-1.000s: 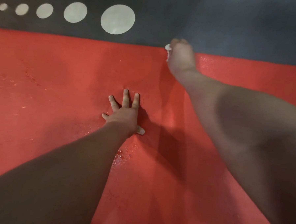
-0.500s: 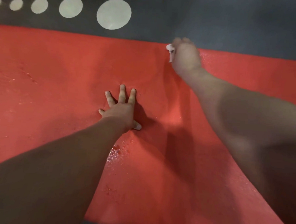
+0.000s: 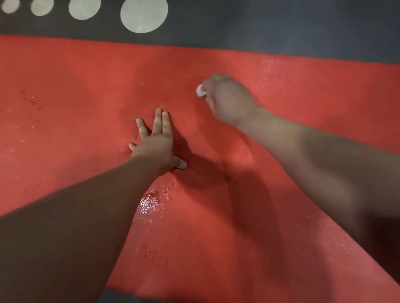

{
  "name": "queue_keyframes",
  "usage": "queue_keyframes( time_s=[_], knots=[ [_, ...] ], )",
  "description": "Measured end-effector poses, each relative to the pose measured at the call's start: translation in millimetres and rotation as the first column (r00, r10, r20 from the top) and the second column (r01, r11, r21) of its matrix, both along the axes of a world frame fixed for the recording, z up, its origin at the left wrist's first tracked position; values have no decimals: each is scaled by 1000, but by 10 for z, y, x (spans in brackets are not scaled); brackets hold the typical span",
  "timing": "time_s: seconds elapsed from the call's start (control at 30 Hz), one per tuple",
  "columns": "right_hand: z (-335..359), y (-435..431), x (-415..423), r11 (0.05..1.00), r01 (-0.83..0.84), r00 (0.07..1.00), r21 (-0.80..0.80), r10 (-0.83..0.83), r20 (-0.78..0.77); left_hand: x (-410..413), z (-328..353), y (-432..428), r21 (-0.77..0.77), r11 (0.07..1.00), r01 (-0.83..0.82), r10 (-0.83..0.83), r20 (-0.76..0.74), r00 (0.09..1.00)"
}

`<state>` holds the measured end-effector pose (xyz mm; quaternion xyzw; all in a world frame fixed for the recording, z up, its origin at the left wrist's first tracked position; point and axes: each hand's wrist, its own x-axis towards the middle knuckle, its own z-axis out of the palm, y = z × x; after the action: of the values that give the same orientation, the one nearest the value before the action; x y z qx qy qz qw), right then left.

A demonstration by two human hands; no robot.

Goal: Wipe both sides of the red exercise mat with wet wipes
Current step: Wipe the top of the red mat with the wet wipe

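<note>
Red exercise mat (image 3: 58, 86) spread flat over dark floor (image 3: 270, 27), under both hands: left hand (image 3: 156, 146) pressed flat mid-mat, fingers straight; right hand (image 3: 229, 99) just beyond, curled round white wet wipe (image 3: 200, 90) (mostly hidden), against the mat.

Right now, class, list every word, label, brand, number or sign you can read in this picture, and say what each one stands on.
There is no readable text anywhere in this view.
The red mat bears no print or logo.
The wet wipe gripped in the right hand shows no lettering.
The dark floor carries only four plain pale circles, which are not characters.
</note>
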<state>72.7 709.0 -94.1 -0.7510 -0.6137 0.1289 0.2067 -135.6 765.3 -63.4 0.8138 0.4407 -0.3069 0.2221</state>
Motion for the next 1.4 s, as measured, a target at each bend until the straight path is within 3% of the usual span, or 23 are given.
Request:
queue_keyframes(
  time_s=[0.07, 0.17, 0.23, 0.3, 0.37, 0.4, 0.47, 0.57, 0.63, 0.73, 0.8, 0.83, 0.93, 1.03, 1.1, 1.17, 1.23, 1.3, 1.4],
  knots=[
    [1, -168, -314, 974, -228, 973, 0, 228, -25, -1, -9, -4, 9, 1000, -3, 3, 5, 1000],
    [37, -363, -516, 854, -519, 854, -28, 519, -23, -15, -20, -7, 26, 1000, -2, 1, 13, 1000],
    [28, -267, -370, 899, -432, 900, -64, 435, 23, -18, -24, -4, 38, 999, -2, 1, 15, 1000],
    [-14, -125, -173, 988, -147, 987, -45, 149, 53, -21, -26, -2, 46, 999, 0, -1, 16, 1000],
    [-30, -50, -135, 997, 70, 997, -12, -69, 29, -21, -24, -3, 46, 999, -6, 5, 16, 1000],
    [-21, -49, -209, 998, 62, 998, 9, -62, 7, -21, -21, -3, 44, 999, -11, 10, 16, 1000],
    [-10, -134, -459, 993, -111, 993, 44, 112, -30, -18, -27, 0, 41, 999, -13, 12, 15, 1000],
    [28, -404, -701, 883, -468, 883, 38, 469, -31, -11, -31, 16, 39, 999, -20, 20, 6, 1000],
    [78, -433, -564, 839, -544, 839, -33, 544, -7, -1, -33, 20, 40, 999, -15, 15, -6, 1000],
    [25, -312, -70, 974, -218, 975, -58, 220, 33, 16, -34, 22, 38, 999, -5, 6, -21, 1000],
    [1, -304, 154, 999, 22, 997, -38, -20, 71, 20, -33, 22, 37, 999, -4, 5, -29, 1000],
    [-5, -343, 146, 998, 55, 995, -35, -52, 82, 27, -36, 19, 35, 999, -3, 5, -31, 1000],
    [39, -625, -248, 985, -170, 984, -32, 171, 40, 29, -47, 27, 35, 999, -8, 9, -33, 999],
    [109, -1050, -672, 890, -454, 891, -35, 453, -38, 24, -63, 38, 32, 999, -5, 7, -35, 999],
    [138, -1115, -623, 840, -536, 843, -86, 538, 3, 28, -74, 45, 27, 1000, -1, 2, -34, 999],
    [83, -976, -357, 891, -445, 887, -93, 453, 94, 20, -87, 57, 28, 1000, 8, -7, -31, 1000],
    [73, -833, -44, 980, -193, 968, -52, 199, 153, 7, -105, 77, 27, 999, 19, -19, -24, 1000],
    [85, -792, 54, 999, 4, 988, -43, 3, 154, 5, -128, 100, 33, 999, 29, -28, -18, 999],
    [130, -988, -311, 994, -107, 984, -40, 111, 142, 0, -147, 122, 58, 998, 37, -35, -27, 999]
  ],
)
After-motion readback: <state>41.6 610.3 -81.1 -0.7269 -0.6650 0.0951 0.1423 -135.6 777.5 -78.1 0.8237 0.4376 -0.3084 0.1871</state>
